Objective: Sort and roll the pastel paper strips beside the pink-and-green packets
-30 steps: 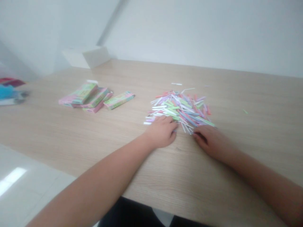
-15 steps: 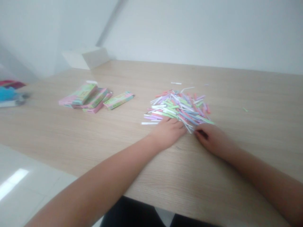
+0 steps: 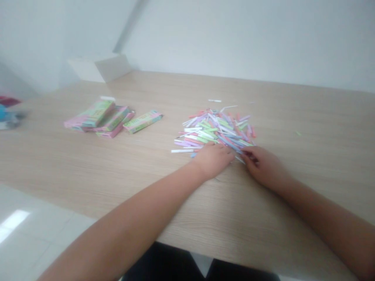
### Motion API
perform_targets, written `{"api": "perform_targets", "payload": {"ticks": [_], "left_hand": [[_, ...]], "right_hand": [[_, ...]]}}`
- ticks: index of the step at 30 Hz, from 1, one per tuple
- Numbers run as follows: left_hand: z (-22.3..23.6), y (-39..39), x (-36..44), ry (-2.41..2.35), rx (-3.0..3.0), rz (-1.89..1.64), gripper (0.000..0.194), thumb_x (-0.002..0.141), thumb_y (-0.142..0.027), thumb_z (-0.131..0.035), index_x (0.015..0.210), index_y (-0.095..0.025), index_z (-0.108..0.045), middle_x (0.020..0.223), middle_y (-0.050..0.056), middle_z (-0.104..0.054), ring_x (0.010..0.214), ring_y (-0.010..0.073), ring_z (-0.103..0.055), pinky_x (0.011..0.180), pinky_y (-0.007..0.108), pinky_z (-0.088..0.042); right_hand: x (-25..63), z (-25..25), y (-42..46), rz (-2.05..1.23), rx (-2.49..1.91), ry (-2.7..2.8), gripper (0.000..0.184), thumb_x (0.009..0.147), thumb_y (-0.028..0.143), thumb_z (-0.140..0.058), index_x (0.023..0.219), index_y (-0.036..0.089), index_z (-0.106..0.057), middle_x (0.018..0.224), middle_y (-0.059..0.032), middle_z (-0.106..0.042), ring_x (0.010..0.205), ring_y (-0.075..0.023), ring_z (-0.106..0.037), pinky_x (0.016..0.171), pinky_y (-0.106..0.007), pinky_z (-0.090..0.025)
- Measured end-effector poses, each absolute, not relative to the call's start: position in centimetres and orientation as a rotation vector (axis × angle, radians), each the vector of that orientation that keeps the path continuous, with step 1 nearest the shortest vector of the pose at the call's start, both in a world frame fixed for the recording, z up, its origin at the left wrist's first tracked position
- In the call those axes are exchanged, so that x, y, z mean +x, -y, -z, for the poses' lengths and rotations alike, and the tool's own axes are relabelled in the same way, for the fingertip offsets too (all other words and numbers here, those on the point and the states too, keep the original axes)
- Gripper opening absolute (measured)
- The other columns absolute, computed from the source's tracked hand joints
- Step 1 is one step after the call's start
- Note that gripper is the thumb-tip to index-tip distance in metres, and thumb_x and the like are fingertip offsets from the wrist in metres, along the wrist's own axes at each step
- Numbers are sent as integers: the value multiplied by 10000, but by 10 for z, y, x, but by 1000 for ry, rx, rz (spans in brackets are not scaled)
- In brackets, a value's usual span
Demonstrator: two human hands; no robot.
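left hand (image 3: 213, 160) fingers curled at paper strip pile (image 3: 215, 130) edge | right hand (image 3: 263, 166) fingers closed, grip unclear

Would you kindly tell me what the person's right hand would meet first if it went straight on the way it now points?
The right hand points left and would probably first meet the loose paper strips at the near edge of the pile, though depth is unclear; the left hand lies just beyond.

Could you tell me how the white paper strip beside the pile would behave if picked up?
The white paper strip looks thin, so it is probably light and floppy. Lying flat on the smooth wooden table, it would likely slide rather than roll.
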State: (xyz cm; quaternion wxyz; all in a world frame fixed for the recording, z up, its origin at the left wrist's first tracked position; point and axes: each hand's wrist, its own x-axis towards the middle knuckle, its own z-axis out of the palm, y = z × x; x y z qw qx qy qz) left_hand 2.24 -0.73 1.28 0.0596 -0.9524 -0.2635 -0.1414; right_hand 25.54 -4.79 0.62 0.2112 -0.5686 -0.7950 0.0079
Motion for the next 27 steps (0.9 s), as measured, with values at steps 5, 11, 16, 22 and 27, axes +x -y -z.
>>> {"api": "perform_targets", "payload": {"ticks": [5, 11, 16, 22, 27], "left_hand": [[-15, 8, 19, 764, -2860, 405, 188, 1027, -234, -517, 1002, -186, -698, 1114, 86, -704, 1092, 272, -625, 854, 405, -428], [-16, 14, 16, 688, -2941, 501, 265, 1058, -282, -454, 1169, -206, -682, 1176, 84, -698, 1133, 248, -610, 915, 397, -433], [-9, 17, 28, 566, -3053, 464, 271, 1053, -301, -466, 1113, -242, -725, 1115, 54, -707, 1108, 241, -616, 933, 398, -463], [-7, 8, 30, 589, -3131, 368, 280, 1026, -182, -455, 1043, -194, -734, 1136, 78, -705, 1104, 223, -658, 946, 357, -513], [-13, 4, 14, 653, -3288, 545, 305, 1019, -182, -456, 1186, -216, -709, 1199, 64, -710, 1126, 190, -663, 985, 347, -521]], "right_hand": [[257, -5, 47, -6, -1547, 2205, 321, 1011, 380, -514, 1192, 200, -709, 1041, -131, -769, 872, -290, -726, 769, -423, -585], [258, -5, 45, -13, -1532, 2217, 345, 1023, 397, -496, 1219, 201, -701, 1058, -133, -766, 893, -291, -725, 788, -426, -586], [258, -3, 43, 4, -1529, 2197, 336, 1017, 385, -498, 1212, 196, -697, 1050, -129, -768, 871, -284, -721, 774, -421, -584], [255, -8, 44, 12, -1555, 2222, 323, 1016, 371, -499, 1182, 189, -707, 1044, -134, -767, 872, -280, -722, 750, -402, -579], [258, -8, 45, -9, -1551, 2208, 359, 1023, 393, -493, 1244, 199, -699, 1085, -136, -770, 888, -289, -727, 774, -426, -587]]}}
